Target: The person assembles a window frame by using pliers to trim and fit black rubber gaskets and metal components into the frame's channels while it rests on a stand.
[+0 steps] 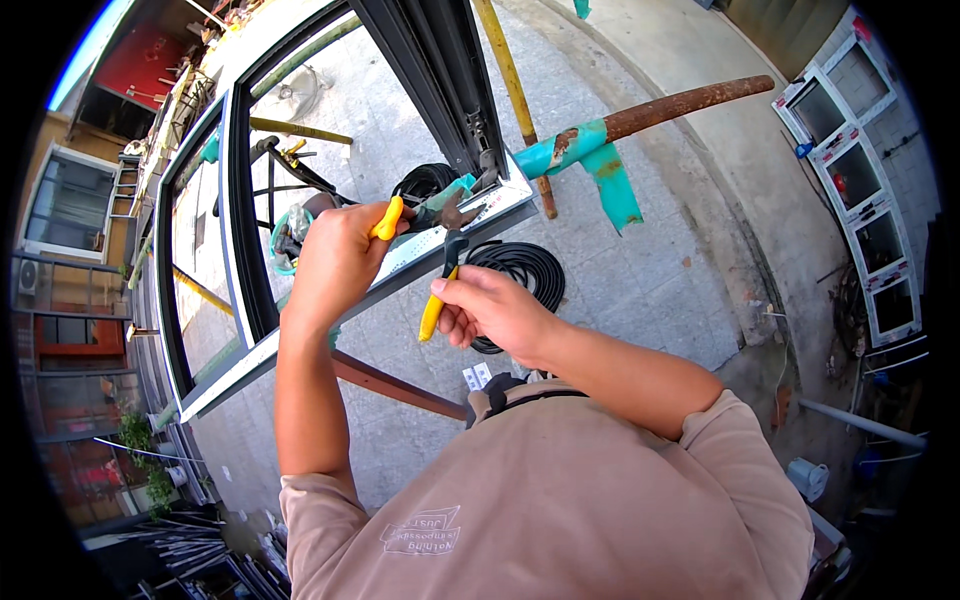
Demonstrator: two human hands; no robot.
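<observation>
Cutters with yellow-and-black handles (440, 298) are spread wide in front of me, their metal jaws over the pale edge of a dark window frame (410, 252). My right hand (495, 312) pinches the near handle between thumb and fingers. Closed around the other yellow grip is my left hand (338, 250), whose fingertips are mostly hidden behind it. Both grips appear to belong to one tool, though the joint is hard to make out. A teal scrap (455, 190) lies by the frame's corner, close to the jaws.
A rusty pipe (690, 103) wrapped in teal material supports the frame's right corner. Coils of black rubber strip (530, 268) lie on the paving below. Yellow poles (505, 70) and a reddish-brown bar (395, 383) stand around the frame. White-framed panels (850, 150) lean at the right.
</observation>
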